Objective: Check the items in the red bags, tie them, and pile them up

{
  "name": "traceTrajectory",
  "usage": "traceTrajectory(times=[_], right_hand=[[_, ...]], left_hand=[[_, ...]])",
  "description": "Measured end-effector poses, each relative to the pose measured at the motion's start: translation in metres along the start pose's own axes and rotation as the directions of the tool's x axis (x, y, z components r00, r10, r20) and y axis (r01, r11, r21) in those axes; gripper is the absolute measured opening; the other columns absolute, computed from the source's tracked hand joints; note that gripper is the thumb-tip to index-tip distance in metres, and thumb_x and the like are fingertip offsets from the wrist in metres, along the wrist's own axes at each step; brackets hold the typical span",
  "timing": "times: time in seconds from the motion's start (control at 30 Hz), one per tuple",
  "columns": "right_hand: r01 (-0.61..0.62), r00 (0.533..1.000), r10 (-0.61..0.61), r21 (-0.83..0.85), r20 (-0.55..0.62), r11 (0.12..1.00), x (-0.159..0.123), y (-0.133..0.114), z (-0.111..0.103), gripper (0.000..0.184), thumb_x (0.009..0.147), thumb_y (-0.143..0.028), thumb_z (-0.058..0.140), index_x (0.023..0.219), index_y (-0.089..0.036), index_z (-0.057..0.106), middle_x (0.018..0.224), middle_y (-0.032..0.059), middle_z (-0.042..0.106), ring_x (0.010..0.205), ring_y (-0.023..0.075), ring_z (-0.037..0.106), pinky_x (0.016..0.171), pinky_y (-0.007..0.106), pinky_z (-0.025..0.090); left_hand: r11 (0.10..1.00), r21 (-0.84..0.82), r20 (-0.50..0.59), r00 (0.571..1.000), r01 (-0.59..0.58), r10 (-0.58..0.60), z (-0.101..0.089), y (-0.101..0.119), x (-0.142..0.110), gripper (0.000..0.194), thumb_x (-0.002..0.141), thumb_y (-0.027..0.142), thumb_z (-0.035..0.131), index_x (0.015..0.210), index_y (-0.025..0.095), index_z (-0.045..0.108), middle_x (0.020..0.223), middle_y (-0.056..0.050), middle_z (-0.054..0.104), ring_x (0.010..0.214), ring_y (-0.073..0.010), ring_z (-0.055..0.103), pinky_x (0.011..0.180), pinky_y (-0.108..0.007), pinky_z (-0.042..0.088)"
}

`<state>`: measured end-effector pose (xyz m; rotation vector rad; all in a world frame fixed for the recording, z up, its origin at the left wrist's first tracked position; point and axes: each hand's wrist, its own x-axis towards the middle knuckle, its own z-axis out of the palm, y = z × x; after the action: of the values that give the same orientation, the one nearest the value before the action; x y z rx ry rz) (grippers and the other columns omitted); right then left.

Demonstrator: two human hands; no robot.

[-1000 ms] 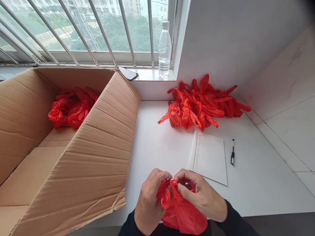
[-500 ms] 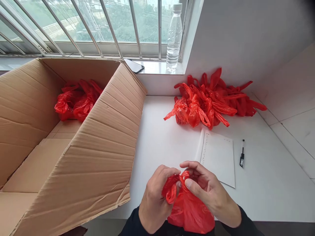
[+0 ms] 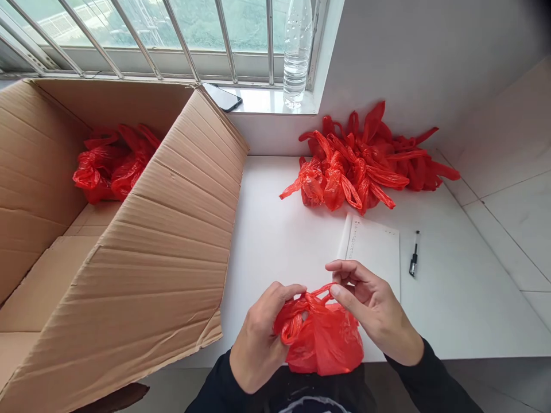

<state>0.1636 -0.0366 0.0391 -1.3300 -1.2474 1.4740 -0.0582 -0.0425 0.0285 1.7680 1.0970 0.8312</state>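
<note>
A filled red plastic bag [image 3: 322, 338] sits at the near edge of the white table [image 3: 279, 229], held between both my hands. My left hand [image 3: 258, 338] is closed on one twisted handle at the bag's left. My right hand [image 3: 374, 310] pinches the other handle, a thin red strand stretched to the right above the bag's mouth. The two handles cross between my fingers.
A large open cardboard box [image 3: 172, 241] stands to the left with two tied red bags [image 3: 107, 166] in its far corner. A pile of red bags [image 3: 365, 160] lies at the back right. A notebook [image 3: 374, 252] and pen [image 3: 414, 261] lie nearby. A water bottle [image 3: 296, 57] and phone [image 3: 221, 96] rest on the sill.
My hands have drawn apart, with the right hand pulling its handle out to the right. The bag has settled lower and flatter on the table edge. The camera has tilted down slightly.
</note>
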Motion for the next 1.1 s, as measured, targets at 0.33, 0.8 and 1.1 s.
traceTrajectory(times=[0.33,0.8,1.1], right_hand=[[-0.056,0.995,0.064,-0.087,0.082,0.995,-0.002,-0.011,0.002,0.024,0.098,-0.040,0.056,0.110,-0.021,0.065,0.096,0.0043,0.065,0.087,0.0174,0.063,0.084,0.031,0.051],[-0.033,0.998,0.048,-0.281,0.048,0.959,-0.010,-0.009,0.002,0.048,0.097,-0.037,0.054,0.142,-0.028,0.044,0.084,-0.0010,0.061,0.081,0.0182,0.061,0.087,0.036,0.049],[-0.003,1.000,0.009,-0.231,0.023,0.973,-0.013,-0.008,-0.004,0.030,0.091,-0.049,0.064,0.112,-0.027,0.061,0.107,0.0024,0.065,0.095,0.0196,0.063,0.087,0.030,0.050]], left_hand=[[1.000,-0.021,-0.115,0.993,0.022,-0.024,0.003,0.000,-0.006,0.025,0.092,0.012,0.057,0.110,0.027,0.050,0.096,0.002,0.059,0.081,-0.0108,0.057,0.075,-0.022,0.047],[0.989,0.002,-0.024,0.988,0.151,-0.151,-0.014,0.002,-0.012,0.027,0.095,0.024,0.054,0.122,0.025,0.059,0.098,-0.003,0.062,0.086,-0.0169,0.059,0.078,-0.029,0.046],[0.885,-0.369,-0.122,0.929,0.285,-0.350,-0.007,0.016,-0.012,0.026,0.099,0.045,0.052,0.096,0.019,0.058,0.084,-0.002,0.058,0.075,-0.0145,0.054,0.066,-0.025,0.044]])
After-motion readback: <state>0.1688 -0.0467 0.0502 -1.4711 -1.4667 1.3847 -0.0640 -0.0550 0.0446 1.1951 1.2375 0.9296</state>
